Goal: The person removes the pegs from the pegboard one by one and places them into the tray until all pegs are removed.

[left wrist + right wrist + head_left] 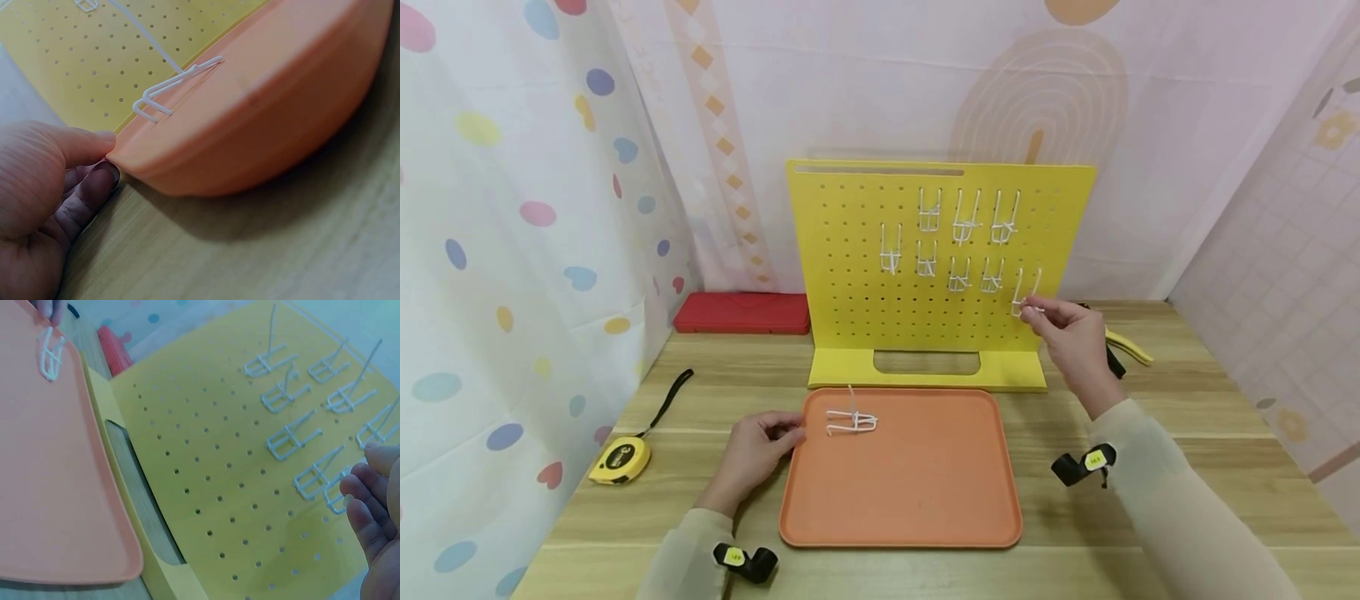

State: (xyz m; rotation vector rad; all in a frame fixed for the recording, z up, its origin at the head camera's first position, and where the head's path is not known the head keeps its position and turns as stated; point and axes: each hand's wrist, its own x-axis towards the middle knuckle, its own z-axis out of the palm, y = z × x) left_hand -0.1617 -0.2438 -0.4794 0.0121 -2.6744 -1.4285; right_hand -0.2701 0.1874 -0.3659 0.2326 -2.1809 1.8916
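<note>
My right hand (1072, 335) is at the lower right of a yellow pegboard (850, 317). Its thumb and fingers pinch a white wire pegboard hook (1018, 293) against the board, and they partly cover it in the right wrist view. Several more white hooks (965, 229) hang on the board above and to the left. My left hand (37, 181) pinches the left rim of an orange tray (910, 483), thumb on top and fingers below. One white hook (857, 422) lies in the tray near its far left corner.
A red case (741, 312) lies behind, left of the pegboard. On the left of the wooden table is a yellow tape measure (622, 460) with a black strap. Yellow-handled pliers (1127, 346) lie behind my right hand. Curtains hang around the table.
</note>
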